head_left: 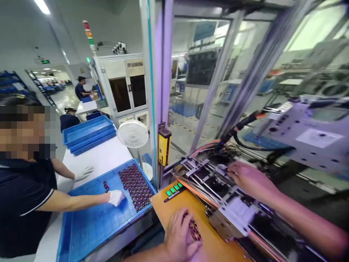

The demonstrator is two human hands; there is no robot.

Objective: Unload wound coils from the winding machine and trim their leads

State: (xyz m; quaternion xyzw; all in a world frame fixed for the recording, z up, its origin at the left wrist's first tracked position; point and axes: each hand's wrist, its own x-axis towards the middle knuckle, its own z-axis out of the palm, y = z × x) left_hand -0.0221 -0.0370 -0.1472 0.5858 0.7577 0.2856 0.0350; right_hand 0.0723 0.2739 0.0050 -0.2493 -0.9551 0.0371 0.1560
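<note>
Where the view comes closest, at the bottom edge, left hand (180, 238) lying palm down on the orange-brown panel (218, 247), fingers curled loosely around a short row of small dark reddish coil parts (193, 229), thumb to the right of them; row running away from the body and a little leftward, its long axis roughly up the picture. Just beyond on the same panel, a black strip of green lit buttons (173, 191), no writing legible on them. To the right, right hand (247, 176) reaching out over the machine's track of metal rails (207, 178), fingers bent downward and resting on a fixture there; whether anything is pinched under them cannot be told. Beside the forearm, a white label on a metal block (236, 214), print too blurred to read. To the left, a blue tray (89, 222) with a packed patch of the same dark parts, a co-worker's white-gloved hand (116, 197) touching its floor. Farther on, a white fan (132, 134), a yellow sensor post (164, 145), stacked blue trays (88, 133), and a signal tower (88, 34) of coloured lamps.
</note>
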